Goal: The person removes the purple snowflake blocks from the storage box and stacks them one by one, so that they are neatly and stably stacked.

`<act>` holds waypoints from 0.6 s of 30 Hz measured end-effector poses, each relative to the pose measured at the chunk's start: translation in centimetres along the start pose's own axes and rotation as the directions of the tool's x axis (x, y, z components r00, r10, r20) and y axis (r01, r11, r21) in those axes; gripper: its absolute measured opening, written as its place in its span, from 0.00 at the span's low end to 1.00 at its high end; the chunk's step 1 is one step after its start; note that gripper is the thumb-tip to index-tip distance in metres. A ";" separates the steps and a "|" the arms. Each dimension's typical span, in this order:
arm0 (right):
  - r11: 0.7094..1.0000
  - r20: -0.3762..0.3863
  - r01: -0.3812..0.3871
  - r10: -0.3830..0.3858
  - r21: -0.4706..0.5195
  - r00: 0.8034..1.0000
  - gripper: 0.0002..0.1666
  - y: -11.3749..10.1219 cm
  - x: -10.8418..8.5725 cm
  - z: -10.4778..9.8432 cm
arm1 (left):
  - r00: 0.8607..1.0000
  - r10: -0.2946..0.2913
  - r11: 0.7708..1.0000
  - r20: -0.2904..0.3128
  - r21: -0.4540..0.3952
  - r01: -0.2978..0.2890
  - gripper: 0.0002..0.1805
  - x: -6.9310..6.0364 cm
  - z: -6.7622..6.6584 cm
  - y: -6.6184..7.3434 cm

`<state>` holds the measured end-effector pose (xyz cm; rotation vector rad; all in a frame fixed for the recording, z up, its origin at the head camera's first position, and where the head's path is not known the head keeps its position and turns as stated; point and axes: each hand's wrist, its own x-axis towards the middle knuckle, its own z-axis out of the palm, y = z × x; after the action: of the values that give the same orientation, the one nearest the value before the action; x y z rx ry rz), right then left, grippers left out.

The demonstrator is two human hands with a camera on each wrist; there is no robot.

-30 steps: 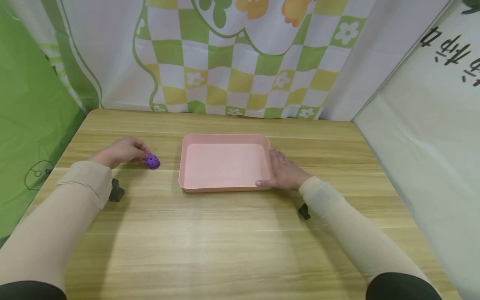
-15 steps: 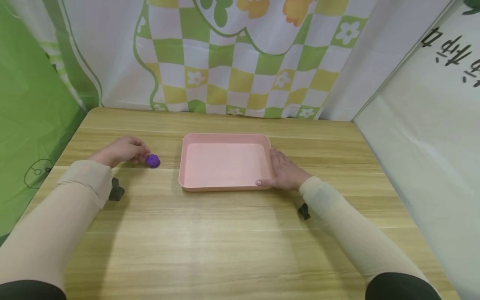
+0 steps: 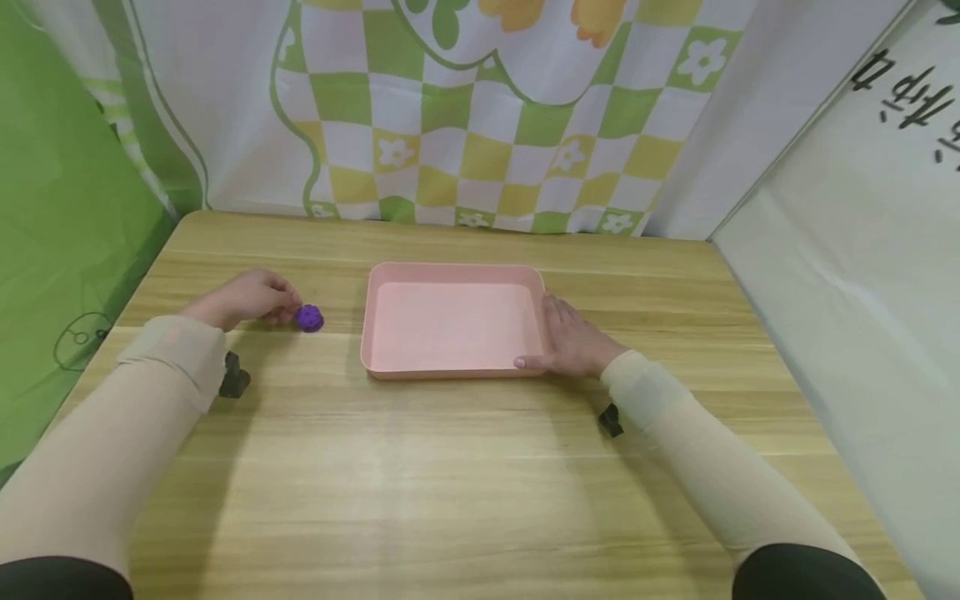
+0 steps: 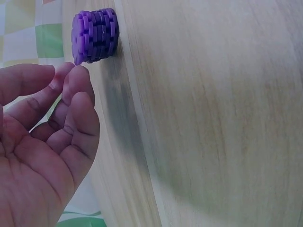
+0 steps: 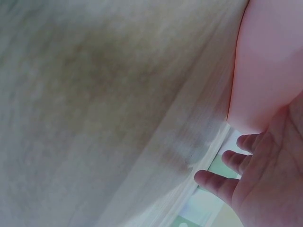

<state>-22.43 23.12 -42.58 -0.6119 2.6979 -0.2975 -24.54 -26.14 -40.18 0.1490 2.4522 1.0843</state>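
A small stack of purple notched discs (image 3: 309, 318) stands on the table left of the pink tray (image 3: 453, 373). My left hand (image 3: 257, 297) is just beside the stack, its fingers loosely bent. In the left wrist view, the left hand's thumb and fingertips stand apart with nothing pinched between them, and the purple stack (image 4: 95, 36) lies just beyond the fingertips; whether one fingertip touches it I cannot tell. My right hand (image 3: 577, 340) rests against the tray's right side with straight fingers, its thumb on the front right corner. The right wrist view shows the palm at the tray's pink wall (image 5: 265, 71).
The wooden table (image 3: 420, 483) carries the tray near its middle. A checkered green, yellow and white cloth (image 3: 487, 158) hangs along the back edge. A green sheet (image 3: 75, 208) closes off the left, and a white panel (image 3: 847, 275) stands on the right.
My left fingertips have loosened from the purple stack, which now sits flatter on the table. The right hand and the tray keep their places; the head view has shifted slightly.
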 end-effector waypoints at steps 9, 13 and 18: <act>1.000 0.006 0.003 -0.003 0.006 1.000 0.75 0.2 0.0 0.1 | 1.000 0.005 1.000 0.013 0.019 -0.005 0.17 0.2 0.2 0.1; 1.000 0.009 0.009 -0.009 -0.001 1.000 0.75 0.1 0.0 0.1 | 1.000 0.001 0.999 0.020 0.032 -0.002 0.17 0.2 0.3 0.2; 1.000 -0.001 0.017 -0.017 -0.002 1.000 0.74 0.0 0.0 0.0 | 1.000 -0.007 0.999 0.019 0.043 0.007 0.16 0.1 0.3 0.4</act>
<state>-22.43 23.17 -42.60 -0.6359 2.6949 -0.2998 -24.53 -25.64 -40.07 0.1635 2.4582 1.0231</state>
